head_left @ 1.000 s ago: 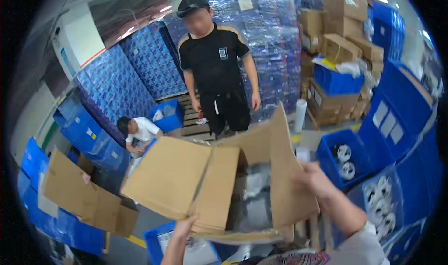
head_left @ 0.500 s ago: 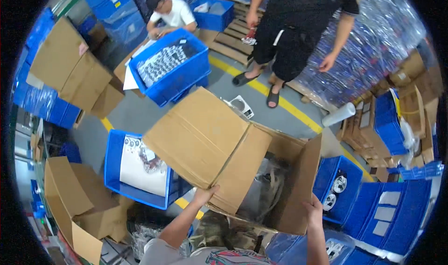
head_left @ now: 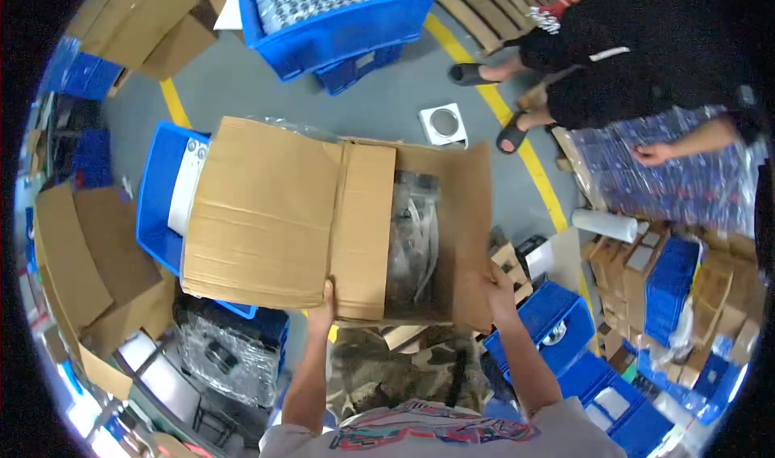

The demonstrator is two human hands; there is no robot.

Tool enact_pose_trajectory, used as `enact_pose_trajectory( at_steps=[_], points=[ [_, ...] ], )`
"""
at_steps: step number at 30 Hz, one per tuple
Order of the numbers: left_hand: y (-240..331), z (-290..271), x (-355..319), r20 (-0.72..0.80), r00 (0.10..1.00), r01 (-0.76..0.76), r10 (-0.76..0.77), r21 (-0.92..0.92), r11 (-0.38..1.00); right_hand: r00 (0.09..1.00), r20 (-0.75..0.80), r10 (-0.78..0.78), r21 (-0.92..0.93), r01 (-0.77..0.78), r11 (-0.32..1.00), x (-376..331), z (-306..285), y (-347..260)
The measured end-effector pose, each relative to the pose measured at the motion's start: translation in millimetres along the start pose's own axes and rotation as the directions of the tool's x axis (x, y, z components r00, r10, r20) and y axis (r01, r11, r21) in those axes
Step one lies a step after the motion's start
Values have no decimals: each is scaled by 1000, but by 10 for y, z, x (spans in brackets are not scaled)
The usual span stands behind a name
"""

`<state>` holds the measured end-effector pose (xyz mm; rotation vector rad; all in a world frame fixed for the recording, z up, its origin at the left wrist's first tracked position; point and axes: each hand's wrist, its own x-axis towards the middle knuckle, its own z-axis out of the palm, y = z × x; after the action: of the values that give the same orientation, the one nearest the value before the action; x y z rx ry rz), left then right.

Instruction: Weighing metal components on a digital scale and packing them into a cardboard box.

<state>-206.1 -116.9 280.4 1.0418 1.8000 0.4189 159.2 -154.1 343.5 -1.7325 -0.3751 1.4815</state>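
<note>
A large brown cardboard box (head_left: 258, 216) with raised flaps is in front of me. My left hand (head_left: 324, 303) grips its near edge, where the wide left flap joins the narrower one. On the other side, my right hand (head_left: 498, 292) is closed on the box's right flap. Between the flaps the box stands partly open, showing crumpled clear plastic (head_left: 413, 244) over dark contents that I cannot make out. The left flap covers part of a blue bin (head_left: 152, 212) with white sheet and round parts.
A white scale (head_left: 443, 125) sits on the floor beyond the box. Farther off stands a blue crate (head_left: 347, 34) of small parts. A person in black clothes (head_left: 622, 62) stands at far right. Blue bins (head_left: 553, 329) lie to my right, an open carton (head_left: 105, 256) to my left.
The box has turned to sit squarer before me, with both hands still on it. My view has tipped down and swung, so the seated person is out of frame.
</note>
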Motion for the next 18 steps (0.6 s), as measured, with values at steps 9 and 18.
enact_pose_trajectory(
  at_steps=[9, 18],
  points=[
    [-1036, 1156, 450, -347, 862, 315, -370, -206, 927, 957, 290, -13, -104, 45, 994, 1688, -431, 762],
    [-1869, 2141, -130, -533, 434, 293, -726, -679, 673, 911, 305, 276, -430, -127, 894, 2013, -969, 1572]
  ],
)
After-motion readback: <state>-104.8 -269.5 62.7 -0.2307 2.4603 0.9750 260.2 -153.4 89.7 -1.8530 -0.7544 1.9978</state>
